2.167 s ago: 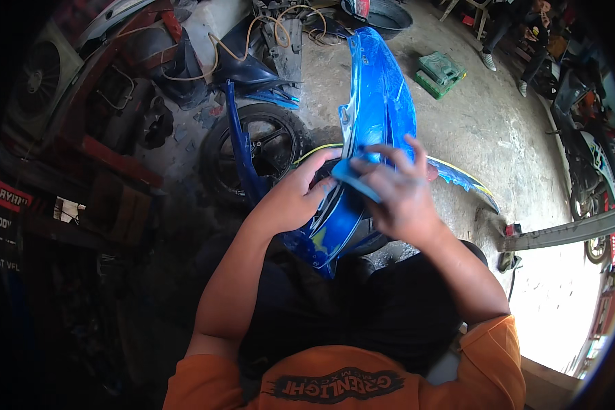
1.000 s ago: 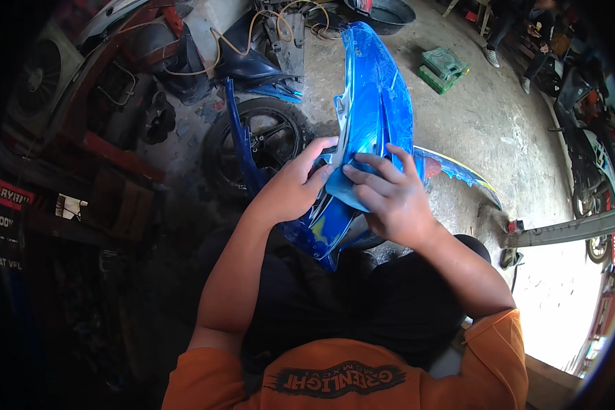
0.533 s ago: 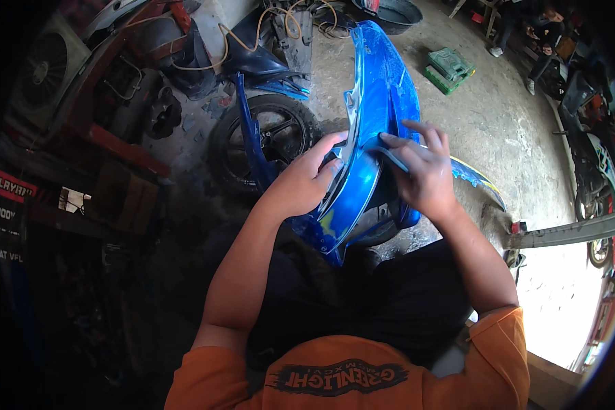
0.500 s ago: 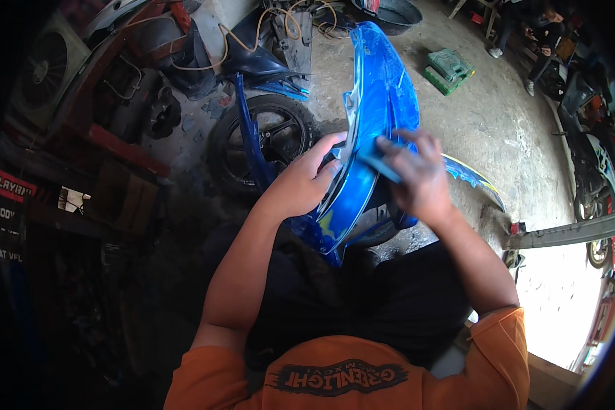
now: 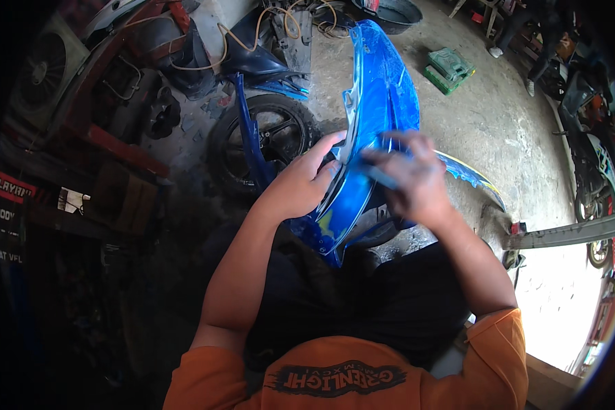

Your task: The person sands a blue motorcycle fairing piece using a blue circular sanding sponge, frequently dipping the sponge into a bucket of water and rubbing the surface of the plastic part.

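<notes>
A long blue motorcycle body panel, scuffed with pale dust at its far end, stands lengthwise in front of me. My left hand is closed round its left edge, thumb and fingers gripping the rim. On the panel's middle, my right hand presses a flat light-blue pad against the surface. That hand is blurred by motion, and its fingers cover part of the pad. A yellow-green patch marks the panel's near end.
Behind my left hand a black wheel lies on the concrete, with a narrow dark-blue panel beside it. Farther off are a green case, a black basin and a looping hose. Another person is at the far right.
My right hand and the pad have shifted slightly along the panel, the hand more blurred. My left hand keeps its place. The person at the far right has changed posture.
</notes>
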Tool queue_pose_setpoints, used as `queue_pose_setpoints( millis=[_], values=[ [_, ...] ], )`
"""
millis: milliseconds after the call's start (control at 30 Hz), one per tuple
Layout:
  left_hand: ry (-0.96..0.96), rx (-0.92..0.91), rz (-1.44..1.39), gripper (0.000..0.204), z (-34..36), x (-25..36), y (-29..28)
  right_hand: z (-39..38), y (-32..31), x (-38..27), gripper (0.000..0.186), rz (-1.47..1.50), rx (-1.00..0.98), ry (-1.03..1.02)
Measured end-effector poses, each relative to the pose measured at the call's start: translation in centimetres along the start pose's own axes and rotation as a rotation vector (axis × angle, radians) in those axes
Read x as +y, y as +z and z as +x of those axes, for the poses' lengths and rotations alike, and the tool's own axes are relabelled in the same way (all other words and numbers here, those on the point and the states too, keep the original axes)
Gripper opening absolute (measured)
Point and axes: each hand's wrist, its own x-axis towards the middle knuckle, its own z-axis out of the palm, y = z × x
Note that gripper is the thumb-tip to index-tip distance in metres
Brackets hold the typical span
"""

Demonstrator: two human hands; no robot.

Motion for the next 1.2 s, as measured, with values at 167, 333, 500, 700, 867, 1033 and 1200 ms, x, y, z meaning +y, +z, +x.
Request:
queue_pose_setpoints(
  millis=[167,333,500,700,867,1033,1200],
  values=[
    [0.058,-0.021,0.009,0.055,-0.2,-0.1,-0.1,-0.9,-0.1,-0.1,0.044,0.061,-0.067,-0.091],
    [-0.003,-0.004,0.008,0.056,-0.2,0.9,-0.2,-0.4,-0.3,1.6,0.031,-0.115,0.061,0.014],
    [0.075,0.039,0.013,0.054,-0.1,-0.5,0.0,-0.8,0.0,-1.8,0.037,0.023,-0.082,-0.156],
    [0.064,0.041,0.024,0.054,-0.3,-0.5,0.2,-1.3,0.5,-1.5,0.054,0.061,-0.048,0.003],
    [0.081,0.061,0.006,0.053,-0.3,-0.6,0.3,-1.1,0.0,0.8,0.058,0.025,0.012,-0.02],
    [0.023,0.042,0.006,0.053,-0.4,-0.5,0.2,-1.8,1.8,-2.2,0.031,0.125,-0.057,-0.167],
    [-0.02,0.024,-0.013,0.055,-0.4,1.0,-0.1,-1.0,0.8,0.7,0.05,0.143,0.069,0.111]
  ],
)
